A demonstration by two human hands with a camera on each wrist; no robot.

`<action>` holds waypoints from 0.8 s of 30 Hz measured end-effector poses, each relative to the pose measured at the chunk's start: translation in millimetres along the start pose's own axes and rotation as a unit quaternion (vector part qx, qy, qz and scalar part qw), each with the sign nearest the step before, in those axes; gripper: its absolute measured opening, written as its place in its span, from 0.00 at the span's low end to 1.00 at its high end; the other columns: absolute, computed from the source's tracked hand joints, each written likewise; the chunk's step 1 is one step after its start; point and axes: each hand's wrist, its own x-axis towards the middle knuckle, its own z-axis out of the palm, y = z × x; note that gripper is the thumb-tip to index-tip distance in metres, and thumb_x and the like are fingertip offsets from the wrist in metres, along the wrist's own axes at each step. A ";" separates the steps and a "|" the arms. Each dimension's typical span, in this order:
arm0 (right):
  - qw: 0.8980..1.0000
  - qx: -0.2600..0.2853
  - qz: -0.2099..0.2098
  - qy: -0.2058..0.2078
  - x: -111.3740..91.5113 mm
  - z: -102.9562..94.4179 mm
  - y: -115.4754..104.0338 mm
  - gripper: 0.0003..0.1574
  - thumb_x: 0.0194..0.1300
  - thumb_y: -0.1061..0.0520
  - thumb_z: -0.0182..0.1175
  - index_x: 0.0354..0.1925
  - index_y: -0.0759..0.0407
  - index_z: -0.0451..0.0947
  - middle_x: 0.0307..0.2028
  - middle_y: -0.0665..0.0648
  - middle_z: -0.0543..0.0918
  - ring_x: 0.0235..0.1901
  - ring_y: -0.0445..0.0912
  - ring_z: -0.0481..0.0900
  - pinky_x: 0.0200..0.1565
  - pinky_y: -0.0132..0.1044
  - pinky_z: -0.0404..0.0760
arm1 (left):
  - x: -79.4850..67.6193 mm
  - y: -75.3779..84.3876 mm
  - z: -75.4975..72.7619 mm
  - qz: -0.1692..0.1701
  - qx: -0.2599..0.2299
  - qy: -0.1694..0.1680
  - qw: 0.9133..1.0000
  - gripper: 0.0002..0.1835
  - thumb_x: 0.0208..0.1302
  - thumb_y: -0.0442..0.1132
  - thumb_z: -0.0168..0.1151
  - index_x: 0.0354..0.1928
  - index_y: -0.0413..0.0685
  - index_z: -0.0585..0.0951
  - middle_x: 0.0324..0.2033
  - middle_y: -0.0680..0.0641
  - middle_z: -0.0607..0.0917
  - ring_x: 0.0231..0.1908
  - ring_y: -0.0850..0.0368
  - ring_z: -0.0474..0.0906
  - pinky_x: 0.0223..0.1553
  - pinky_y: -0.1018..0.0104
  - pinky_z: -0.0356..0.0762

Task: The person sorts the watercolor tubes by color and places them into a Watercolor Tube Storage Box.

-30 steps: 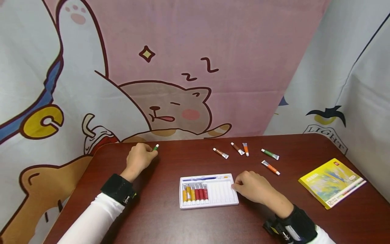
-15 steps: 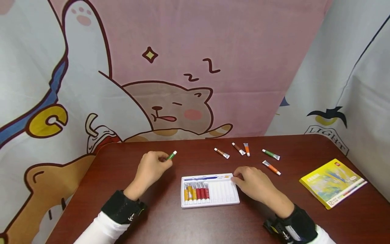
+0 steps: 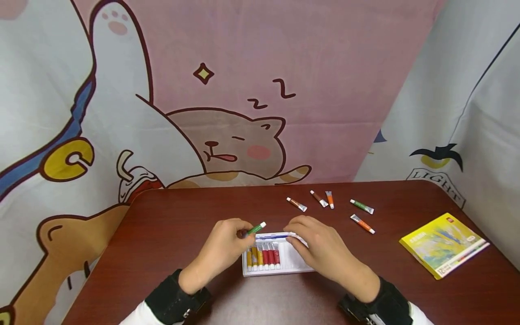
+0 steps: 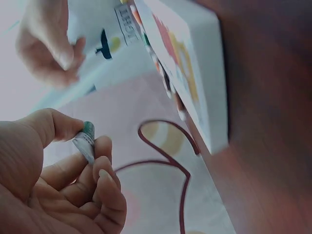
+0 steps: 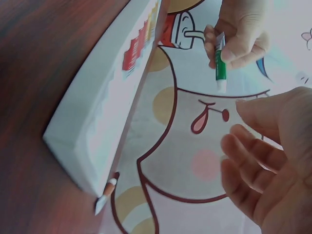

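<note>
My left hand [image 3: 219,247] pinches a green paint tube [image 3: 257,228] between thumb and fingers, above the back left of a white plastic tray [image 3: 286,262]. The tube's white cap points up and to the right; in the right wrist view its green label [image 5: 221,66] shows plainly. Over the tray's right part hovers my right hand [image 3: 327,248], fingers loosely bent and holding nothing in the right wrist view. Yellow paint tubes [image 3: 254,259] and red paint tubes [image 3: 271,258] lie side by side in the tray's left slots. Behind them lies a blue paintbrush [image 3: 270,237], partly covered by the right hand.
Beyond the tray lie loose tubes: a brown tube [image 3: 296,204], another brown tube [image 3: 318,198] beside an orange tube [image 3: 330,200], a green tube [image 3: 361,206] and another orange tube [image 3: 362,224]. A yellow box [image 3: 444,245] lies on the brown table [image 3: 162,234] at right.
My left hand has carried the green tube from the table's far left edge rightward and nearer, to the tray. My right hand has left the tray's right edge and moved left over it.
</note>
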 end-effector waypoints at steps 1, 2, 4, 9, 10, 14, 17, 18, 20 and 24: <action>1.000 0.000 -0.012 0.009 1.3 0.9 -2.1 0.14 0.57 0.57 0.66 0.44 0.53 0.80 0.43 0.48 0.78 0.44 0.39 0.73 0.35 0.40 0.81 | -1.7 2.5 2.5 0.008 -0.001 -0.005 1.000 0.02 0.51 0.37 0.65 0.29 0.51 0.84 0.23 0.57 0.78 0.20 0.64 0.69 0.16 0.72 0.67; 1.000 0.000 -0.023 0.018 2.1 1.6 -4.2 0.15 0.56 0.57 0.66 0.44 0.53 0.80 0.43 0.48 0.78 0.44 0.39 0.73 0.35 0.40 0.81 | -3.1 4.7 4.8 0.020 -0.003 -0.009 1.000 0.02 0.51 0.37 0.65 0.29 0.50 0.84 0.24 0.57 0.78 0.21 0.64 0.70 0.17 0.72 0.69; 0.998 0.004 -0.046 0.038 3.5 4.2 -7.8 0.16 0.55 0.58 0.66 0.45 0.53 0.81 0.43 0.48 0.79 0.43 0.38 0.73 0.34 0.38 0.80 | -5.6 9.0 9.1 0.039 -0.006 -0.020 0.999 0.02 0.51 0.36 0.65 0.29 0.48 0.84 0.24 0.57 0.78 0.23 0.64 0.71 0.20 0.72 0.71; 0.995 0.014 -0.086 0.058 3.5 11.9 -14.4 0.14 0.55 0.58 0.67 0.43 0.55 0.82 0.43 0.47 0.79 0.42 0.38 0.73 0.31 0.33 0.79 | -9.6 15.8 17.0 0.078 -0.017 -0.045 0.996 0.03 0.50 0.34 0.65 0.29 0.47 0.84 0.22 0.58 0.77 0.24 0.63 0.70 0.21 0.73 0.70; 0.994 0.014 -0.091 0.054 3.1 13.2 -15.2 0.14 0.55 0.58 0.67 0.42 0.55 0.82 0.42 0.47 0.80 0.41 0.38 0.73 0.31 0.32 0.79 | -10.2 16.4 18.2 0.083 -0.019 -0.048 0.995 0.03 0.49 0.34 0.66 0.29 0.47 0.84 0.22 0.59 0.77 0.24 0.63 0.70 0.21 0.74 0.70; 0.994 0.000 -0.105 0.029 1.8 17.1 -17.0 0.10 0.56 0.56 0.67 0.39 0.54 0.83 0.39 0.45 0.81 0.40 0.38 0.72 0.32 0.31 0.79 | -12.8 18.6 21.6 0.094 -0.018 -0.056 0.994 0.03 0.50 0.35 0.65 0.28 0.51 0.84 0.22 0.60 0.77 0.25 0.63 0.69 0.22 0.74 0.69; 0.993 -0.013 -0.112 0.019 1.3 18.9 -17.2 0.09 0.57 0.55 0.66 0.38 0.53 0.83 0.36 0.44 0.81 0.38 0.38 0.72 0.32 0.31 0.78 | -14.0 19.5 23.5 0.103 -0.011 -0.052 0.993 0.03 0.51 0.36 0.65 0.28 0.53 0.84 0.24 0.61 0.78 0.27 0.63 0.70 0.24 0.73 0.69; 0.993 -0.016 -0.114 0.017 1.1 19.3 -17.2 0.08 0.57 0.55 0.66 0.38 0.53 0.82 0.35 0.44 0.81 0.37 0.38 0.71 0.31 0.31 0.77 | -14.3 19.4 24.2 0.106 -0.012 -0.053 0.993 0.03 0.51 0.36 0.65 0.28 0.53 0.84 0.25 0.61 0.78 0.27 0.63 0.70 0.25 0.73 0.69; 0.993 -0.025 -0.118 0.011 0.5 19.9 -17.0 0.08 0.57 0.55 0.66 0.38 0.53 0.82 0.33 0.44 0.80 0.35 0.39 0.71 0.30 0.30 0.77 | -14.8 18.7 25.4 0.113 -0.013 -0.055 0.992 0.04 0.51 0.35 0.65 0.30 0.53 0.85 0.25 0.61 0.79 0.27 0.63 0.70 0.26 0.73 0.69; 0.993 -0.047 -0.107 -0.008 -1.3 21.8 -15.5 0.07 0.58 0.54 0.65 0.36 0.54 0.81 0.32 0.45 0.79 0.33 0.39 0.70 0.27 0.31 0.75 | -14.5 16.7 23.4 0.109 -0.003 -0.060 0.992 0.06 0.54 0.37 0.64 0.35 0.50 0.86 0.27 0.59 0.80 0.27 0.64 0.71 0.25 0.74 0.70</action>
